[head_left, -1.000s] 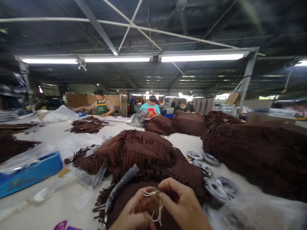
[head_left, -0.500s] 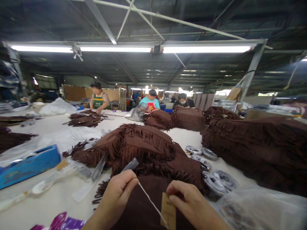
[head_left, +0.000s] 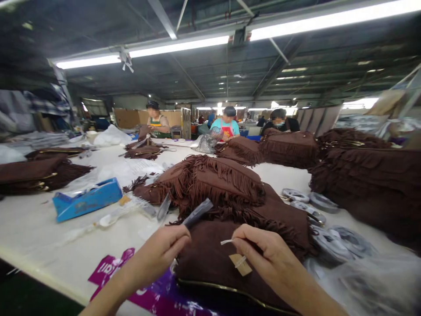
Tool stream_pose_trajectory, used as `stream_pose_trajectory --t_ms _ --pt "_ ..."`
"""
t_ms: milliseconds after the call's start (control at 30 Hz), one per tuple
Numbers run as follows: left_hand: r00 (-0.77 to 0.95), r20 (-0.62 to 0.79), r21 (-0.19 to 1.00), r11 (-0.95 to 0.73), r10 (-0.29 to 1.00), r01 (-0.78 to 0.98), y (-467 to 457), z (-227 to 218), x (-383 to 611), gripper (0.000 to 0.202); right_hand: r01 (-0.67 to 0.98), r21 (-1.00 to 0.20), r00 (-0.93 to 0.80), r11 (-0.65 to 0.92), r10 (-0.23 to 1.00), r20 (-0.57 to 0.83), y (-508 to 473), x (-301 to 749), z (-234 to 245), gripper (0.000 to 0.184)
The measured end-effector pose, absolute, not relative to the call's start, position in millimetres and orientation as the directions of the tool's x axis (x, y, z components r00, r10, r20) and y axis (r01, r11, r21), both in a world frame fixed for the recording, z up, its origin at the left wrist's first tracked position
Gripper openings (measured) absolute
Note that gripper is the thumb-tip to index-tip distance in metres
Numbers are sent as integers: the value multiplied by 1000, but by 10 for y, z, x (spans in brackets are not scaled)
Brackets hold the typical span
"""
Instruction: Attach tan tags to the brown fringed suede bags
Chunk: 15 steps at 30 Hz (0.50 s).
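In front of me lies a brown fabric bag (head_left: pixel 210 252) with a gold-toothed zipper along its near edge. My right hand (head_left: pixel 266 250) is closed over it, pinching a white string (head_left: pixel 226 242) whose short end pokes out past the fingertips. A small tan card tag (head_left: pixel 241 264) with string across it is just below those fingers. My left hand (head_left: pixel 169 245) is closed beside the bag's left side; what its curled fingers hold, if anything, is hidden. Just beyond it, a grey plastic-looking strip (head_left: pixel 199 211) rests against the brown fringed bags (head_left: pixel 213 182).
A blue tape dispenser (head_left: pixel 88 199) stands at left, purple printed plastic (head_left: pixel 154 292) near the front edge. Coiled grey straps (head_left: pixel 329 241) and clear plastic (head_left: pixel 371 285) lie at right, beside a tall brown stack (head_left: pixel 368 188). Several co-workers (head_left: pixel 226 125) are across the table.
The string stretched between my hands has left my left fingers; its short end now shows at my right hand. My view has turned left and tilted, showing more of the table's front edge.
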State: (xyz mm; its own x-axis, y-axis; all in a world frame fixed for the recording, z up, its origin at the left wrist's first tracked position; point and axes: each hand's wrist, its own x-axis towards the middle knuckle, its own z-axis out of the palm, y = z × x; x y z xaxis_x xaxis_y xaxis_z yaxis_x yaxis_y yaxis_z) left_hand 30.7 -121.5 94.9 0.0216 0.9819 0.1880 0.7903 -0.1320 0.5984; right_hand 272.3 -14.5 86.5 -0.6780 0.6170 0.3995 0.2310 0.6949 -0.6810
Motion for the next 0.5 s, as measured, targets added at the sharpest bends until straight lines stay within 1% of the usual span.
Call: stream_pose_trajectory --t_ms 33,67,100,133,233,367,433,500 --pt "-19 142 594 -70 990 801 -1295 839 209 31 246 -642 -685 726 599 415 -136 2734 850 27" --pt "-55 126 587 -30 990 809 -1366 726 123 28 258 -612 -694 748 584 421 -132 2731 829 26" --pt "-81 139 582 -15 987 813 -1424 615 53 25 267 -593 -706 760 573 416 -132 2713 803 24" --pt "-93 172 580 -24 981 814 -1467 514 0 24 274 -584 -719 764 566 402 -137 2682 776 23" --pt "-68 239 583 -87 969 808 -1524 308 -60 34 278 -590 -759 758 550 349 -161 2539 701 22" --pt "-101 219 581 -47 970 812 -1531 224 -46 26 269 -577 -813 771 503 294 -188 2362 628 20" --pt "-39 205 610 -97 978 787 -1535 193 -52 29 247 -548 -862 799 440 253 -197 2311 563 18" --pt "60 197 641 -175 979 747 -1527 143 -64 38 218 -471 -919 855 343 197 -213 2283 451 16"
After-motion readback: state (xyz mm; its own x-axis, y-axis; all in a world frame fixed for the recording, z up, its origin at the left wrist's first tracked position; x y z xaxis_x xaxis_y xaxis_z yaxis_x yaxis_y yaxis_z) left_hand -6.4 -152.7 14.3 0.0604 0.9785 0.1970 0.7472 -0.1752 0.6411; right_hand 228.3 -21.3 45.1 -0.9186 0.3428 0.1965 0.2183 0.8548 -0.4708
